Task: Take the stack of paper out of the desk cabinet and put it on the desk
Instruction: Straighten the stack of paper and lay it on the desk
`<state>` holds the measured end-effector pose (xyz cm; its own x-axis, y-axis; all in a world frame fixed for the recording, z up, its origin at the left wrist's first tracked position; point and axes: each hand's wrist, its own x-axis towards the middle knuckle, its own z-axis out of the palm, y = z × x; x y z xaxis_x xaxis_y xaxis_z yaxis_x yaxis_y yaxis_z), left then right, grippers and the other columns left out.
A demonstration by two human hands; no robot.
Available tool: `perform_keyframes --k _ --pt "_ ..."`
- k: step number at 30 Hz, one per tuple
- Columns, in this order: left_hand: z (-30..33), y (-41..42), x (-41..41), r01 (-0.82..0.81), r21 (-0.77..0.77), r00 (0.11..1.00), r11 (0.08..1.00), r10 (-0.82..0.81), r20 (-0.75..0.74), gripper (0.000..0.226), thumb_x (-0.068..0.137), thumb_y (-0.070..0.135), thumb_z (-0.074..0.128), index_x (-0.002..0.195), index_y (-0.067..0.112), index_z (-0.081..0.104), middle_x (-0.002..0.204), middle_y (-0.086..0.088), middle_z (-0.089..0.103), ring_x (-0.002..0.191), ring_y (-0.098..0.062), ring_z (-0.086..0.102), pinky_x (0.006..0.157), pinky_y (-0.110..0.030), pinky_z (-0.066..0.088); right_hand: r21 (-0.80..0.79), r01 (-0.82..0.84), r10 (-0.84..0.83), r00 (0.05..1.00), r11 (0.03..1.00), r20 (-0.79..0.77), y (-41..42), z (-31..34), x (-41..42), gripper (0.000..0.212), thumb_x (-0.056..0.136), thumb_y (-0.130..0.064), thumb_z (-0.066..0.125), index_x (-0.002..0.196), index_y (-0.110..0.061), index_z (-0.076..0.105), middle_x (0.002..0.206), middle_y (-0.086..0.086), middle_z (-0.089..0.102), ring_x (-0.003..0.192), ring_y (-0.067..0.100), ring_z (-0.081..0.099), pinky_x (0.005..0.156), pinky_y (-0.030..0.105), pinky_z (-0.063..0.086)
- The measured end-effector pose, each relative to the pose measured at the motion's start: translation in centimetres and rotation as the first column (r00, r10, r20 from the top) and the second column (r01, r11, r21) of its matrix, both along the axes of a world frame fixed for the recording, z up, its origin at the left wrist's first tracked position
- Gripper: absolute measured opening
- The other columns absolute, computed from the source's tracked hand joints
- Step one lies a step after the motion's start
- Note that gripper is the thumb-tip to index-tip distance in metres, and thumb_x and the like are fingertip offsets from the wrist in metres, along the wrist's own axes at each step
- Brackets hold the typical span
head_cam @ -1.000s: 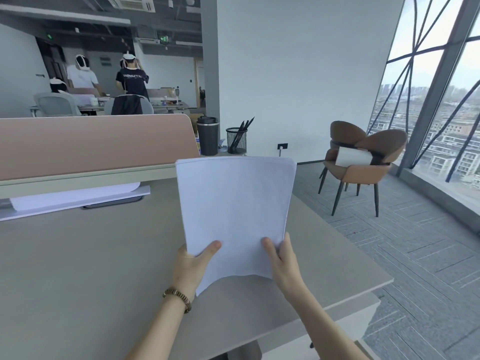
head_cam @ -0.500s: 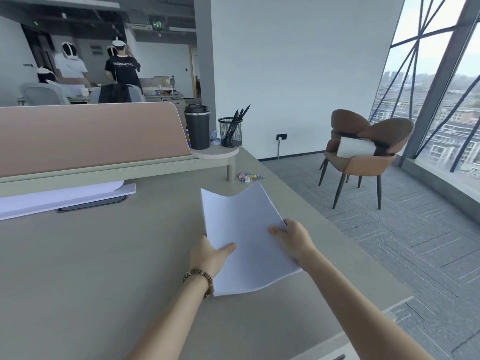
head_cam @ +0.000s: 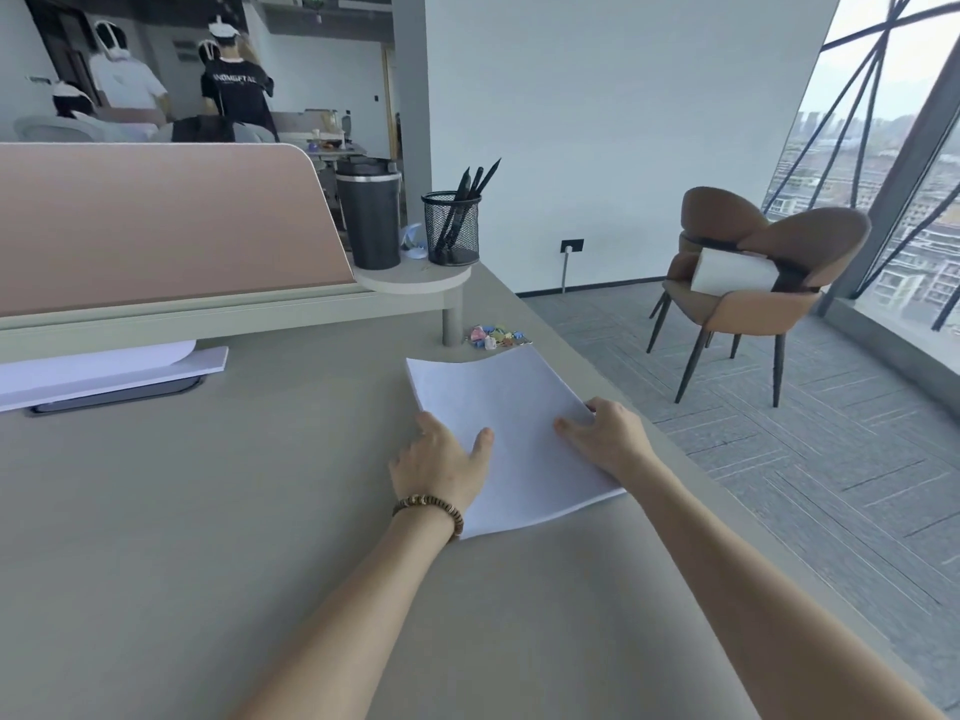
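Two hands flank paper (head_cam: pixel 519 402) on desk (head_cam: pixel 208 511), frame centre-right: left hand (head_cam: pixel 441 465) grips left edge, right hand (head_cam: pixel 605 433) right edge, thumbs on top.

Left of the stack of paper (head_cam: pixel 519 407) and nearer than it the desk (head_cam: pixel 208 511) gives wide open room for a hand, but just behind the stack the coloured binder clips (head_cam: pixel 496 336) and the shelf post (head_cam: pixel 452 317) stand in the way, and the pink partition (head_cam: pixel 156 220) closes the back.
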<state>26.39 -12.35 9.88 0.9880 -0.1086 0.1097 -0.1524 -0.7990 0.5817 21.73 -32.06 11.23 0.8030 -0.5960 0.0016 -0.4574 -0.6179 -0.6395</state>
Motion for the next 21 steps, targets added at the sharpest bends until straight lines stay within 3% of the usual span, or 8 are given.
perform_keyframes --k 5,10,13,17,21 --pt "-1.0 -1.6 1.2 0.034 0.101 0.999 0.994 -0.038 0.036 0.09 0.077 0.065 0.053 0.135 -0.002 0.038 0.124 -0.012 0.063 0.114 -0.034 0.059 0.096 -0.043 0.041 -0.068 0.0 -0.004 0.998 0.998 -0.057 -1.8 0.1 0.8 0.044 0.082 -0.049 0.065 0.108 -0.013 0.065 0.111 0.009 0.07 0.114 0.03 0.059 0.076 0.032 0.04" --pt "-1.1 -2.8 2.3 0.025 0.163 0.998 0.986 -0.035 0.058 0.091 0.074 0.067 0.055 0.134 0.0 0.041 0.125 -0.011 0.062 0.115 -0.032 0.058 0.096 -0.042 0.041 -0.116 0.008 -0.017 0.997 0.993 -0.072 -2.3 -0.2 1.4 0.054 0.082 -0.052 0.06 0.117 -0.011 0.063 0.123 0.013 0.062 0.118 0.032 0.057 0.092 0.038 0.046" --pt "-1.3 -3.3 2.2 -0.036 0.206 0.996 0.978 0.018 0.089 0.086 0.072 0.068 0.055 0.127 0.002 0.048 0.12 -0.011 0.063 0.112 -0.032 0.056 0.094 -0.04 0.039 -0.155 0.035 -0.05 0.994 0.987 -0.095 -2.3 -0.3 1.6 0.056 0.085 -0.05 0.055 0.123 -0.008 0.06 0.127 0.013 0.052 0.117 0.034 0.058 0.091 0.039 0.047" --pt "-2.0 -3.8 1.9 -0.071 0.255 0.992 0.964 0.042 0.119 0.095 0.074 0.07 0.048 0.139 0.0 0.042 0.122 -0.012 0.059 0.112 -0.032 0.05 0.093 -0.042 0.037 -0.231 0.025 -0.056 0.99 0.973 -0.132 -2.5 -0.5 1.6 0.058 0.087 -0.05 0.05 0.123 -0.005 0.058 0.127 0.013 0.05 0.119 0.035 0.054 0.089 0.041 0.046" --pt "-1.8 -3.6 1.8 -0.087 0.289 0.99 0.953 0.051 0.132 0.091 0.075 0.072 0.044 0.133 0.002 0.048 0.117 -0.01 0.055 0.108 -0.03 0.046 0.087 -0.04 0.035 -0.266 -0.011 -0.033 0.986 0.964 -0.16 -2.7 -0.5 1.6 0.062 0.088 -0.052 0.05 0.125 -0.003 0.059 0.13 0.015 0.05 0.127 0.035 0.045 0.096 0.042 0.043"
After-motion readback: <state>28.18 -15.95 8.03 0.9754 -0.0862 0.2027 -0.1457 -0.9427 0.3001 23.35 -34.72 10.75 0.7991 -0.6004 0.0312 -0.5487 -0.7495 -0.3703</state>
